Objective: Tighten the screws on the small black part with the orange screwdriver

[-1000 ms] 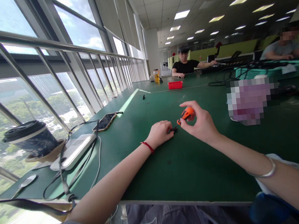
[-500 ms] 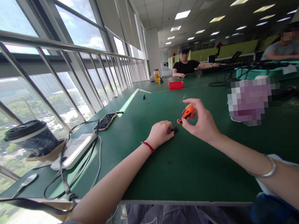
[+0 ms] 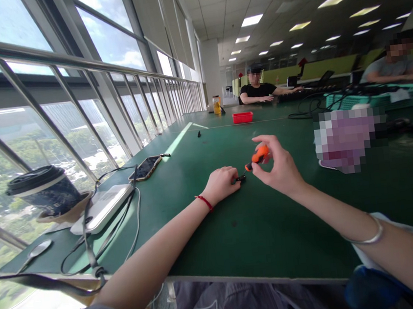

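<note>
My right hand (image 3: 276, 167) is closed on an orange and black screwdriver (image 3: 260, 154), thumb and fingers round its handle. The screwdriver tilts down to the left, and its thin shaft reaches a small black part (image 3: 241, 178). That part is pinched low over the green table (image 3: 215, 237) by my left hand (image 3: 222, 186), whose fingers hide much of it. What kind of part it is, I cannot make out. Whether the tip sits in a screw is too small to tell.
A phone (image 3: 146, 168), a white box-like device (image 3: 103, 209) with cables and a lidded cup (image 3: 44, 191) stand at left. Farther back are a small black piece (image 3: 199, 134) and a red bin (image 3: 242, 117). A turquoise basket (image 3: 370, 99) lies right; two people sit beyond.
The screwdriver's handle has turned a little in my right hand. My left hand stays in place. Across the table, a person's hand has lifted and shifted to the right.
</note>
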Tool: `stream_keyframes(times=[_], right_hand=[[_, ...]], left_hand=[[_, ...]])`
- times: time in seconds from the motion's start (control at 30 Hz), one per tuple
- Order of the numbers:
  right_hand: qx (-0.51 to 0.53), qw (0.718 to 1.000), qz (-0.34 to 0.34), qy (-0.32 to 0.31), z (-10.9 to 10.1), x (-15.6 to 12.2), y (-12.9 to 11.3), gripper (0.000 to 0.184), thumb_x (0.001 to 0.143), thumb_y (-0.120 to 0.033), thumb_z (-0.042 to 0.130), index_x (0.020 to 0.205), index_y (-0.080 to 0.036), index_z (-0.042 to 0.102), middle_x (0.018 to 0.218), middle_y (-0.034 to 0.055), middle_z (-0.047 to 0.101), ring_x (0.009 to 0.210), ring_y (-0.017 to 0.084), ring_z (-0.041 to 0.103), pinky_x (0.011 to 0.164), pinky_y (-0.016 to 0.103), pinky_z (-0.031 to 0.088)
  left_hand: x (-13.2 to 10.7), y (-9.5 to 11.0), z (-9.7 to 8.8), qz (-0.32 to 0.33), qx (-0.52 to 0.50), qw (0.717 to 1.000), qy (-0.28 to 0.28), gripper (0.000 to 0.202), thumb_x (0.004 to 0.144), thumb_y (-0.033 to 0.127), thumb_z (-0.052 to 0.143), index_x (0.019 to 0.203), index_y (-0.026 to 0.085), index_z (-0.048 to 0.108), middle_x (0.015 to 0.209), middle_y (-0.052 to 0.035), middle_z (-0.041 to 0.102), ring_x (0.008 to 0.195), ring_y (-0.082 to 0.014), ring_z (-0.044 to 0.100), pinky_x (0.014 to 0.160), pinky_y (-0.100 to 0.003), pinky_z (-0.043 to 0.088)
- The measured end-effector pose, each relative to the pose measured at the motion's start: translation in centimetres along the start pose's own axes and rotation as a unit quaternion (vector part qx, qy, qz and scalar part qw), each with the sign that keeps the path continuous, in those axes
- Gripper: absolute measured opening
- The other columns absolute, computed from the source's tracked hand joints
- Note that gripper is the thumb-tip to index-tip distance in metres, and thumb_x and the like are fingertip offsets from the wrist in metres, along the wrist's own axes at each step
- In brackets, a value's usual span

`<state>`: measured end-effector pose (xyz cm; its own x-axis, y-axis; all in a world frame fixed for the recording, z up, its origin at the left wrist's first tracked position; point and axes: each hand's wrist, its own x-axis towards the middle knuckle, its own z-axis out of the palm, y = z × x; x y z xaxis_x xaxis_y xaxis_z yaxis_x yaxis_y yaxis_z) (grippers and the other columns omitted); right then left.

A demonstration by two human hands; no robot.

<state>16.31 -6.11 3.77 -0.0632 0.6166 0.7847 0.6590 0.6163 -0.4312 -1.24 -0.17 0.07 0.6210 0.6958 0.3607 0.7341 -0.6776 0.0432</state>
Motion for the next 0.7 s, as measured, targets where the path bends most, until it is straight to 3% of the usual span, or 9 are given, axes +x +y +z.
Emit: stream_keyframes(times=[0.1, 0.2, 0.3, 0.37, 0.43, 0.53, 0.7], right_hand=[[-0.019, 1.0, 0.013, -0.004, 0.07, -0.07, -0.07, 0.05, 0.071, -0.037, 0.062, 0.115, -0.02, 0.046, 0.076, -0.001, 0.057, 0.061, 0.015, 0.055, 0.055, 0.026, 0.043], [-0.029, 0.998, 0.044, -0.036, -0.05, -0.13, -0.45, 0.034, 0.074, -0.043, 0.059, 0.099, -0.021, 0.054, 0.055, -0.0059, 0.049, 0.049, 0.013, 0.049, 0.052, 0.026, 0.039], [-0.005, 0.996, 0.051, -0.066, -0.21, -0.11, -0.7, 0.022, 0.078, -0.041, 0.055, 0.088, -0.021, 0.057, 0.05, -0.0057, 0.047, 0.046, 0.012, 0.046, 0.052, 0.026, 0.038], [0.001, 0.998, 0.047, -0.051, -0.21, -0.1, -0.68, 0.026, 0.077, -0.037, 0.056, 0.097, -0.021, 0.056, 0.057, -0.0042, 0.051, 0.049, 0.013, 0.049, 0.053, 0.026, 0.039], [0.0, 0.999, 0.044, -0.032, -0.11, -0.09, -0.53, 0.041, 0.074, -0.034, 0.058, 0.112, -0.02, 0.052, 0.07, -0.0013, 0.058, 0.056, 0.014, 0.052, 0.054, 0.026, 0.041], [-0.01, 0.999, 0.048, -0.021, 0.04, -0.06, -0.34, 0.057, 0.071, -0.038, 0.063, 0.122, -0.021, 0.045, 0.078, 0.0002, 0.06, 0.06, 0.014, 0.054, 0.053, 0.026, 0.041], [-0.007, 0.994, 0.081, -0.069, -0.11, 0.04, -0.63, 0.033, 0.075, -0.046, 0.058, 0.096, -0.021, 0.057, 0.053, -0.0053, 0.049, 0.048, 0.013, 0.048, 0.053, 0.026, 0.038]], left_hand=[[0.04, 0.01, 0.02, 0.001, -0.003, 1.0, -0.001, 0.009, 0.078, 0.026, 0.054, 0.079, 0.018, 0.058, 0.082, -0.0024, 0.063, 0.077, -0.0163, 0.058, 0.064, -0.025, 0.041], [0.07, 0.07, -0.01, -0.003, -0.003, 1.0, -0.007, 0.009, 0.078, 0.026, 0.054, 0.08, 0.018, 0.058, 0.081, -0.0027, 0.063, 0.078, -0.0165, 0.059, 0.066, -0.025, 0.042], [0.06, 0.15, -0.06, -0.004, -0.001, 1.0, -0.007, 0.009, 0.078, 0.026, 0.054, 0.079, 0.018, 0.058, 0.081, -0.0026, 0.063, 0.079, -0.0167, 0.059, 0.066, -0.025, 0.043], [0.02, 0.19, -0.12, -0.002, 0.0, 1.0, -0.006, 0.009, 0.079, 0.026, 0.054, 0.08, 0.018, 0.058, 0.082, -0.0025, 0.063, 0.079, -0.0166, 0.059, 0.066, -0.025, 0.043], [-0.01, 0.21, -0.17, -0.004, 0.002, 1.0, -0.008, 0.009, 0.079, 0.026, 0.054, 0.08, 0.018, 0.058, 0.083, -0.0028, 0.063, 0.079, -0.0168, 0.059, 0.067, -0.025, 0.043], [0.0, 0.17, -0.18, -0.005, 0.003, 1.0, -0.01, 0.009, 0.079, 0.026, 0.055, 0.081, 0.018, 0.059, 0.083, -0.003, 0.063, 0.08, -0.017, 0.059, 0.068, -0.025, 0.044], [0.07, -0.01, -0.04, 0.002, 0.002, 1.0, -0.009, 0.009, 0.078, 0.025, 0.055, 0.082, 0.018, 0.059, 0.083, -0.0027, 0.063, 0.078, -0.017, 0.059, 0.067, -0.025, 0.044]])
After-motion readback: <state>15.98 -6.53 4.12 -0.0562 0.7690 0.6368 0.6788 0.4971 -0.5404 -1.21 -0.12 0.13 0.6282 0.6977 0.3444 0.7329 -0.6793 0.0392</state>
